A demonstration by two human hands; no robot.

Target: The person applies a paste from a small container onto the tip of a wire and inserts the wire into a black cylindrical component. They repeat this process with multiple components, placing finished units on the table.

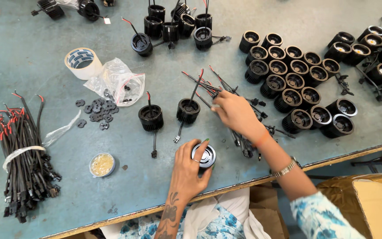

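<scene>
Your left hand (185, 170) clenched on black housing (204, 156) near table (32, 66) front edge, open end up. Your right hand (234, 113) on loose wire pile (226, 95), fingers pinching one lead. Step in hand, by look: picking wire for housing. Next likely needs: pull single lead free, feed into housing

**Around your work area**

On your blue-green table (23, 48) you have a roll of tape (83, 63), a clear plastic bag (116, 82) beside scattered black gaskets (97, 113), and a small round tin (102, 164). A banded bundle of black cables (21, 159) lies at far left. Rows of black ribbed housings (295, 84) stand upper right; a cardboard box (368, 201) sits below the edge.
</scene>
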